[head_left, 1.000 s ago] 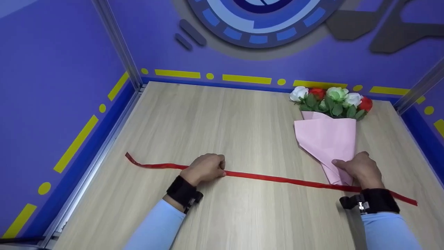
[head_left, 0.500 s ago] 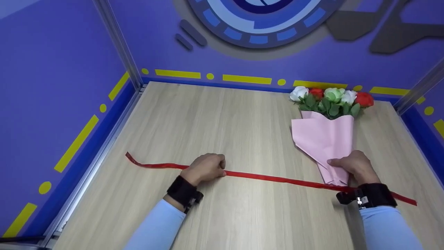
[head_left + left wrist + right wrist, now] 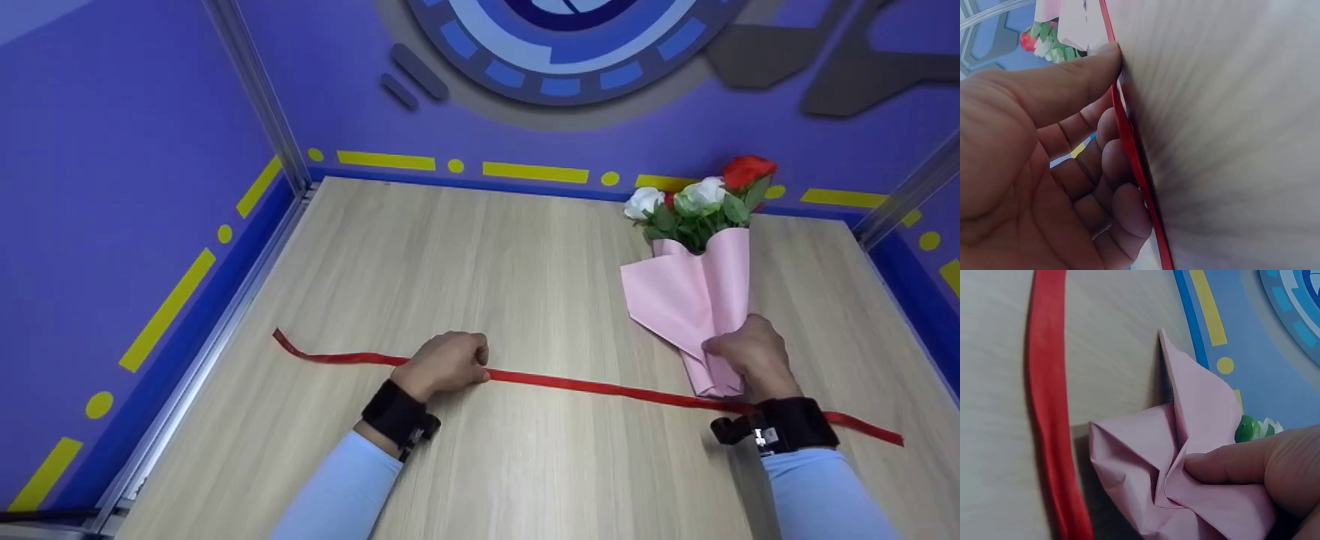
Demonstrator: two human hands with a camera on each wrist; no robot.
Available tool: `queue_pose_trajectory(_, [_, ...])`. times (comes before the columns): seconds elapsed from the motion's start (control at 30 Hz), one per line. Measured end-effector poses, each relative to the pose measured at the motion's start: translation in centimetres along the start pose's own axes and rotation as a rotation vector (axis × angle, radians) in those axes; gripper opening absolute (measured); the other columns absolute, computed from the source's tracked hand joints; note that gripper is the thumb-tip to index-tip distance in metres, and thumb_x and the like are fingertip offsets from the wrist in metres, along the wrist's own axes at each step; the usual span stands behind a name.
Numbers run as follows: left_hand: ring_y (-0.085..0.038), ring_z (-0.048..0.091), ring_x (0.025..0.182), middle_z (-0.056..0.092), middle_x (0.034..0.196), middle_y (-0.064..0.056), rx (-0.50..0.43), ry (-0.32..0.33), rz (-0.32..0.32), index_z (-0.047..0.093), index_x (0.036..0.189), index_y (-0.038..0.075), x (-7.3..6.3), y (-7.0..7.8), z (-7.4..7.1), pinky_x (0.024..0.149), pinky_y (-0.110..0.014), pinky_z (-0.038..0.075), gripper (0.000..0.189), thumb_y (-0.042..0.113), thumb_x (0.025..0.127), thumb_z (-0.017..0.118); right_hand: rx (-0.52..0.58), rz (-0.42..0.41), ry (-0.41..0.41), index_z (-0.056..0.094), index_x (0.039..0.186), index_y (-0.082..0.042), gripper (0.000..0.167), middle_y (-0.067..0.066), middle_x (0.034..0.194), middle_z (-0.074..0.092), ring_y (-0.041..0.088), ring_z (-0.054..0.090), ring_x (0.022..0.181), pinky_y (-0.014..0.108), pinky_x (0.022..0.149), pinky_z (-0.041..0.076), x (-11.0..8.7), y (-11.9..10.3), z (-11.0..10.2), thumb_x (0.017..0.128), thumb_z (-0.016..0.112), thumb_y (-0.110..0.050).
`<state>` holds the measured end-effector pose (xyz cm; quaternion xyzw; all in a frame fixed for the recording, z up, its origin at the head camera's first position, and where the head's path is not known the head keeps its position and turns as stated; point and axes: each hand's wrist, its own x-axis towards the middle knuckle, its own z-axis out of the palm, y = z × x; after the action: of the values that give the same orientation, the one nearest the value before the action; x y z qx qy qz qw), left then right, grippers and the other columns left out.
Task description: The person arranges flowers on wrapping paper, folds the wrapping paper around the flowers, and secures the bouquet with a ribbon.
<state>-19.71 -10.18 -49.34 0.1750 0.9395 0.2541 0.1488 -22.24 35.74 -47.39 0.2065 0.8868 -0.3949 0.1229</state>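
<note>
A long red ribbon (image 3: 577, 385) lies across the table from left to right. My left hand (image 3: 444, 363) pinches it near its middle. Thumb and curled fingers meet at the ribbon (image 3: 1127, 135) in the left wrist view, close to the tabletop. On the right, a bouquet of roses (image 3: 701, 199), red, white and pale green, stands in a pink paper wrap (image 3: 675, 292). With my right hand (image 3: 752, 355) I grip the lower part of that wrap, thumb on top; the other fingers are hidden. The wrap's folded bottom end (image 3: 1134, 478) sits just beyond the ribbon.
Blue panels (image 3: 525, 142) with yellow markings rise behind the light wooden table (image 3: 450, 247) and along both sides. A metal post (image 3: 259, 97) stands at the back left corner. Both wrists wear black bands with small cameras.
My right hand has moved a little left with the bouquet. The bouquet has turned, its right side lifting so a red rose stands higher. The left hand and ribbon stay put.
</note>
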Motion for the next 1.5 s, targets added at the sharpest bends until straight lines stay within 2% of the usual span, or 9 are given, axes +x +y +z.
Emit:
queue_pose_trajectory(0.4, [-0.015,0.055,0.077,0.064,0.083,0.004,-0.01,-0.004,0.014,0.07,0.094,0.014,0.1,0.0,0.0,0.073,-0.032,0.048,0.012,0.021,0.093,0.08,0.006,-0.116,0.074,0.04,0.14,0.02,0.071,0.035,0.13,0.055,0.043,0.055,0.112,0.048,0.089,0.049,-0.2,-0.6,0.9,0.083,0.071,-0.008])
queue_pose_trajectory(0.57, [-0.015,0.056,0.078,0.065,0.084,0.004,-0.003,-0.011,0.009,0.071,0.097,0.013,0.3,-0.1,0.1,0.073,-0.032,0.048,0.014,0.022,0.093,0.08,0.21,-0.088,0.05,0.032,0.149,0.017,0.076,0.031,0.141,0.048,0.041,0.048,0.124,0.053,0.104,0.044,-0.2,-1.1,1.7,0.086,0.07,-0.001])
queue_pose_trajectory(0.63, [-0.015,0.056,0.078,0.065,0.084,0.004,-0.002,-0.017,0.001,0.071,0.098,0.013,0.3,-0.1,0.1,0.074,-0.032,0.048,0.014,0.022,0.093,0.08,0.293,-0.05,0.022,0.03,0.151,0.016,0.076,0.028,0.143,0.046,0.039,0.047,0.126,0.049,0.106,0.044,-0.1,-1.2,2.2,0.088,0.069,0.002])
queue_pose_trajectory(0.83, [-0.014,0.056,0.076,0.065,0.082,0.005,-0.02,-0.028,-0.006,0.071,0.098,0.013,0.5,0.0,0.0,0.073,-0.031,0.048,0.015,0.022,0.092,0.081,0.496,0.035,-0.036,0.034,0.15,0.015,0.072,0.019,0.129,0.053,0.023,0.063,0.102,0.029,0.076,0.059,-0.1,-1.0,3.8,0.091,0.072,0.003])
queue_pose_trajectory(0.97, [-0.012,0.055,0.071,0.064,0.077,0.006,-0.041,-0.017,-0.025,0.07,0.094,0.016,0.8,0.3,-0.3,0.067,-0.029,0.046,0.015,0.027,0.094,0.079,0.703,0.034,-0.09,0.035,0.147,0.009,0.067,0.009,0.116,0.058,0.015,0.068,0.089,0.033,0.076,0.063,-0.8,-1.5,5.4,0.091,0.072,0.006])
queue_pose_trajectory(1.13, [-0.009,0.056,0.066,0.064,0.074,0.006,-0.152,0.023,-0.032,0.069,0.099,0.016,2.2,1.8,-0.5,0.061,-0.027,0.045,0.019,0.034,0.103,0.07,0.775,-0.016,-0.105,0.036,0.147,0.01,0.067,0.007,0.114,0.06,0.013,0.069,0.092,0.03,0.083,0.062,-2.1,-2.6,7.7,0.091,0.072,0.007])
queue_pose_trajectory(1.27, [-0.014,0.062,0.068,0.068,0.08,-0.001,-0.304,0.08,-0.051,0.068,0.107,0.014,3.8,3.4,-0.5,0.061,-0.028,0.047,0.031,0.044,0.107,0.061,0.785,-0.048,-0.103,0.036,0.147,0.012,0.066,0.011,0.118,0.061,0.015,0.069,0.095,0.03,0.084,0.062,-3.3,-3.8,9.7,0.091,0.071,0.008])
queue_pose_trajectory(1.4, [-0.027,0.074,0.083,0.075,0.106,-0.013,-0.555,0.121,-0.12,0.062,0.125,0.01,5.2,5.0,-0.3,0.068,-0.036,0.058,0.05,0.056,0.105,0.058,0.796,-0.095,-0.101,0.04,0.145,0.011,0.064,0.014,0.12,0.062,0.017,0.069,0.097,0.03,0.086,0.061,-4.7,-5.0,11.6,0.089,0.071,0.009])
queue_pose_trajectory(1.5, [-0.031,0.075,0.102,0.07,0.127,-0.017,-0.752,0.157,-0.153,0.053,0.14,0.006,5.9,6.0,-0.1,0.084,-0.043,0.062,0.064,0.058,0.104,0.059,0.805,-0.124,-0.103,0.043,0.143,0.009,0.063,0.015,0.12,0.062,0.019,0.07,0.098,0.03,0.086,0.061,-5.6,-5.9,12.8,0.087,0.073,0.008])
